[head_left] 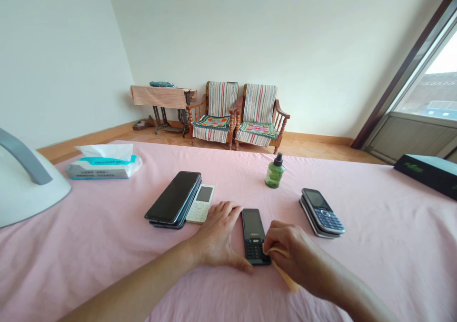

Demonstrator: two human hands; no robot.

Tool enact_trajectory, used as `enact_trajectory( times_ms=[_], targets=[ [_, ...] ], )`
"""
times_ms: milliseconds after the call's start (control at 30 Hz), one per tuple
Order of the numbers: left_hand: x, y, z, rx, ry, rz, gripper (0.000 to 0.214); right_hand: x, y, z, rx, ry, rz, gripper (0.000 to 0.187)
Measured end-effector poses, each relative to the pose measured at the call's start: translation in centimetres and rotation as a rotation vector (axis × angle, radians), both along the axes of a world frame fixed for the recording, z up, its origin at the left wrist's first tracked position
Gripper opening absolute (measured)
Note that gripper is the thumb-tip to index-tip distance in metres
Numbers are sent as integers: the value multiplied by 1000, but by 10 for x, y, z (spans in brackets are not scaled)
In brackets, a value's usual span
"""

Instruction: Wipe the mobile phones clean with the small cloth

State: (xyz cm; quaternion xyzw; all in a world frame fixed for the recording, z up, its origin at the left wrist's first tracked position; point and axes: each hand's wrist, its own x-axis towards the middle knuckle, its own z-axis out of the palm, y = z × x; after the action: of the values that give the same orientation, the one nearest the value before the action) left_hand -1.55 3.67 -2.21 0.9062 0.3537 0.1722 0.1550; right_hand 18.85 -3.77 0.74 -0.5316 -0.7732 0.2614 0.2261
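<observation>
A black keypad phone [254,235] lies on the pink cloth in front of me. My left hand [218,234] rests flat beside it, its fingers open and its thumb against the phone's lower left edge. My right hand [291,250] is closed on a small yellow cloth [282,265] and presses it against the phone's lower right corner. Left of the phone lie a white keypad phone [200,203] and stacked black smartphones [174,198].
Two stacked dark keypad phones [322,212] lie to the right, a green spray bottle [274,171] behind. A tissue pack [103,162] and a white lamp base [24,188] sit at the left, a dark box [426,172] at the far right. Two chairs stand by the wall.
</observation>
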Motion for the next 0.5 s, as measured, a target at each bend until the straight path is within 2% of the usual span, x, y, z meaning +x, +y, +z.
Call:
enact_trajectory(
  times_ms=[200,333,500],
  targets=[
    [-1,0,-1,-2,4,2,111,-1,2,-3,-10,17,18,28],
    [-1,1,-2,6,-5,-5,111,-2,1,-3,28,8,-40,25],
    [0,0,0,12,3,0,111,0,-2,-1,3,-8,39,28]
  ],
)
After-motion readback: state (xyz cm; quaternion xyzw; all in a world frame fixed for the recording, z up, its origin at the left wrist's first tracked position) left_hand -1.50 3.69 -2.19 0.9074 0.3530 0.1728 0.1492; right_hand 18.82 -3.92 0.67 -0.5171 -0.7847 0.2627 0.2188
